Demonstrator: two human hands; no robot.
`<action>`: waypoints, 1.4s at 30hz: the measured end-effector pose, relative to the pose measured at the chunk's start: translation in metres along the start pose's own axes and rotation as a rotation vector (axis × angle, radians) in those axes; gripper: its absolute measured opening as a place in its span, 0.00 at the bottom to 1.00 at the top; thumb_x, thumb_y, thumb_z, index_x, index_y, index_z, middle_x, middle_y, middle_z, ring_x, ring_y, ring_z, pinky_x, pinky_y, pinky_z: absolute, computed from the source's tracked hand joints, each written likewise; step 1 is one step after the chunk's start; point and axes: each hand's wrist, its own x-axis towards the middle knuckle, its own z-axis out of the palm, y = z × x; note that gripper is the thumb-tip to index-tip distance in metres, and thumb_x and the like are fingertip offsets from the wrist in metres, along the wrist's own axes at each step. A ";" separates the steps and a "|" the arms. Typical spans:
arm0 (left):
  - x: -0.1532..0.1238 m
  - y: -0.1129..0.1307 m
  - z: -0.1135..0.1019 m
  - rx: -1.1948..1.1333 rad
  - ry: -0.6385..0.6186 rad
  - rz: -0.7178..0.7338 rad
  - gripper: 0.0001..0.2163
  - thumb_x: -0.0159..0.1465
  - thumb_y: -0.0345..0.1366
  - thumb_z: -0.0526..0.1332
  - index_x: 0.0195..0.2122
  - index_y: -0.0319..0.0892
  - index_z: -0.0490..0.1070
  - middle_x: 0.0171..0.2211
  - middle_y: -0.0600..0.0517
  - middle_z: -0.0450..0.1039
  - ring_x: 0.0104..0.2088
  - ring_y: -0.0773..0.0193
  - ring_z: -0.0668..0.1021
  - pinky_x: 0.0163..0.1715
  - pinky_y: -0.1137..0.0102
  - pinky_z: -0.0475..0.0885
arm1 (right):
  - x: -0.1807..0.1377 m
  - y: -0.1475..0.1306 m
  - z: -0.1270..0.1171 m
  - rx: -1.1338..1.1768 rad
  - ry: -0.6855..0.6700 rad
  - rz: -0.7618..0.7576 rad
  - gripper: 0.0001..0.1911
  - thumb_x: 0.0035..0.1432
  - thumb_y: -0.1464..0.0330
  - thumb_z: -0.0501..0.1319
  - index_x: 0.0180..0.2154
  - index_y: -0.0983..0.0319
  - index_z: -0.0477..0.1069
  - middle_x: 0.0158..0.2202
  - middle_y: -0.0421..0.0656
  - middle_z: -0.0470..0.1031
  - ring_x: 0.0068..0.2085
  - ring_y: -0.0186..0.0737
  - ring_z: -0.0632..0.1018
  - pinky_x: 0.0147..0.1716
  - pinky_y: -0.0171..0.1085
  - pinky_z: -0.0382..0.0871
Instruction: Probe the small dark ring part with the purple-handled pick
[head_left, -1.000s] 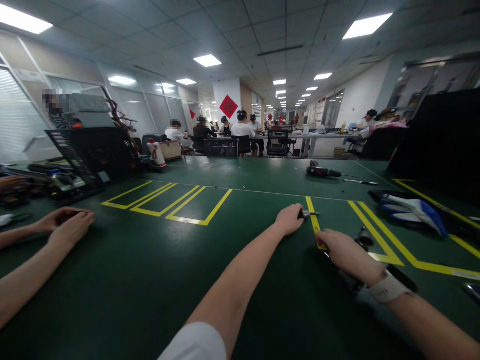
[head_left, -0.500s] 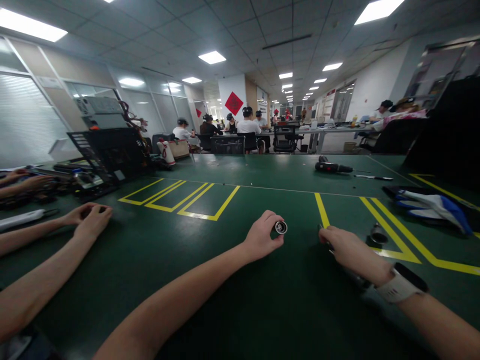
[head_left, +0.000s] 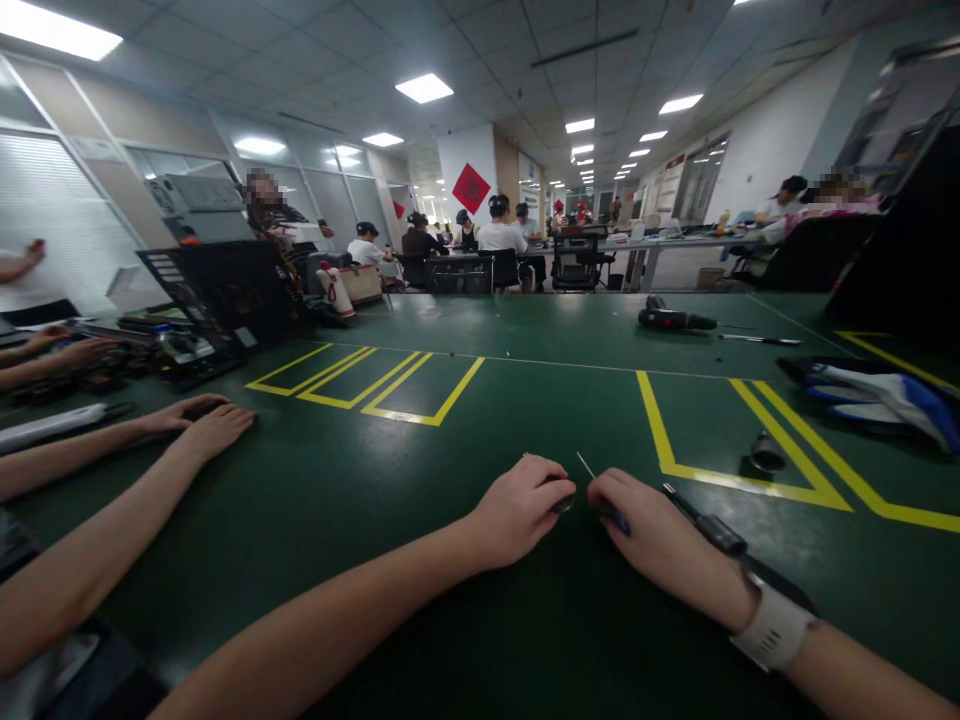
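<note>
Now pinching a metal piece in left fingers, clasping a blue-handled screwdriver in right fingers, not yet touching tip to metal.

You are in an office-like workshop: a tape-marked green bench lies under your right hand, a power drill beyond it, and farther off an office chair and seated people.

Green table; yellow tape, drill on top
</note>
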 end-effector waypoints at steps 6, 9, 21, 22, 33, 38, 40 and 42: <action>0.004 0.016 -0.002 0.259 -0.086 0.176 0.12 0.65 0.27 0.50 0.48 0.34 0.66 0.46 0.42 0.68 0.45 0.58 0.70 0.43 0.66 0.70 | -0.004 -0.003 0.010 0.128 0.061 0.013 0.11 0.51 0.80 0.56 0.34 0.61 0.68 0.36 0.44 0.72 0.36 0.40 0.75 0.35 0.39 0.71; 0.005 0.020 -0.002 0.366 -0.107 0.260 0.11 0.66 0.27 0.49 0.46 0.32 0.67 0.43 0.42 0.69 0.43 0.57 0.71 0.41 0.65 0.70 | -0.001 0.006 0.010 0.199 0.101 0.020 0.10 0.51 0.79 0.55 0.34 0.61 0.68 0.35 0.43 0.73 0.36 0.40 0.76 0.36 0.39 0.71; 0.006 0.003 0.005 0.094 0.100 0.103 0.11 0.63 0.25 0.54 0.46 0.39 0.69 0.49 0.42 0.67 0.50 0.56 0.69 0.47 0.61 0.68 | -0.006 0.017 0.003 0.405 0.428 0.132 0.16 0.63 0.57 0.50 0.31 0.61 0.68 0.23 0.41 0.72 0.24 0.38 0.74 0.23 0.36 0.69; 0.007 -0.002 0.008 -0.008 0.190 -0.014 0.12 0.61 0.24 0.56 0.45 0.41 0.70 0.49 0.44 0.67 0.50 0.56 0.69 0.47 0.59 0.68 | -0.007 0.018 0.003 0.415 0.440 0.131 0.18 0.63 0.56 0.50 0.29 0.60 0.67 0.22 0.41 0.71 0.23 0.38 0.73 0.21 0.36 0.68; 0.024 -0.010 0.030 -1.151 0.553 -0.742 0.19 0.52 0.19 0.63 0.44 0.42 0.71 0.41 0.51 0.74 0.40 0.64 0.77 0.44 0.65 0.72 | -0.005 0.017 0.006 0.415 0.382 0.078 0.15 0.62 0.58 0.53 0.27 0.60 0.68 0.22 0.39 0.71 0.22 0.37 0.72 0.22 0.35 0.66; 0.021 -0.006 0.028 -1.253 0.508 -0.766 0.21 0.51 0.17 0.63 0.45 0.42 0.71 0.40 0.50 0.76 0.41 0.63 0.77 0.47 0.64 0.71 | -0.005 0.012 0.007 0.414 0.385 0.061 0.14 0.59 0.60 0.56 0.24 0.59 0.68 0.20 0.39 0.70 0.21 0.37 0.71 0.21 0.35 0.64; 0.021 -0.004 0.027 -1.286 0.476 -0.784 0.21 0.52 0.17 0.62 0.45 0.42 0.72 0.40 0.50 0.76 0.42 0.63 0.77 0.49 0.63 0.70 | -0.005 0.011 0.007 0.427 0.402 0.066 0.13 0.59 0.60 0.56 0.26 0.60 0.69 0.20 0.39 0.70 0.21 0.37 0.72 0.20 0.35 0.64; 0.021 -0.003 0.025 -1.319 0.460 -0.790 0.20 0.53 0.18 0.62 0.46 0.41 0.72 0.42 0.49 0.77 0.44 0.63 0.77 0.51 0.62 0.69 | -0.006 0.011 0.007 0.453 0.434 0.073 0.13 0.60 0.60 0.55 0.29 0.60 0.69 0.21 0.39 0.71 0.22 0.37 0.72 0.21 0.35 0.66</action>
